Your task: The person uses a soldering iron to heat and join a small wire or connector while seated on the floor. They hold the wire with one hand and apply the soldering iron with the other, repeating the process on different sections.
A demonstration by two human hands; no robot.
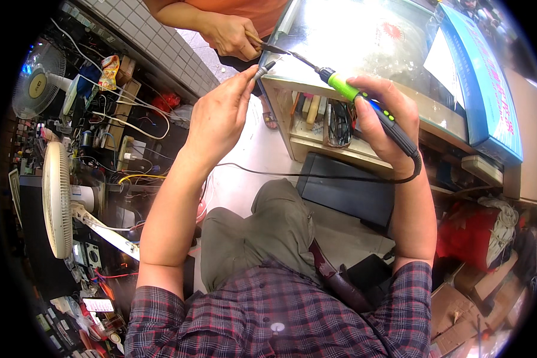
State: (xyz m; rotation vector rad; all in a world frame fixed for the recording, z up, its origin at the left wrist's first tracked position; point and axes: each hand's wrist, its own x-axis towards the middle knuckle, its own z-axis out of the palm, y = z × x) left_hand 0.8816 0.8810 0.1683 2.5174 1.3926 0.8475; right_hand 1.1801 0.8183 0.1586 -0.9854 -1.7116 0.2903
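Note:
My right hand [394, 116] is wrapped round a green and black soldering iron [346, 88], its thumb along the grip. The iron's metal shaft points up and left, its tip close to the jaws of the pliers [268, 47]. Those pliers are in a co-worker's hand [235, 37], reaching in from the top. Pinched between the thumb and fingers of my left hand [221, 116] is a small grey cylindrical connector [261, 71] with a dark end, just below the pliers. Whether tip, pliers and connector touch is too small to tell.
A glass-topped counter [364, 42] bears a blue box [480, 83], with tools on the shelf beneath. The iron's black cord [316, 175] loops across above my knees. Two fans [56, 200] and tangled wires crowd the left. Cardboard and a red bag [468, 235] lie at right.

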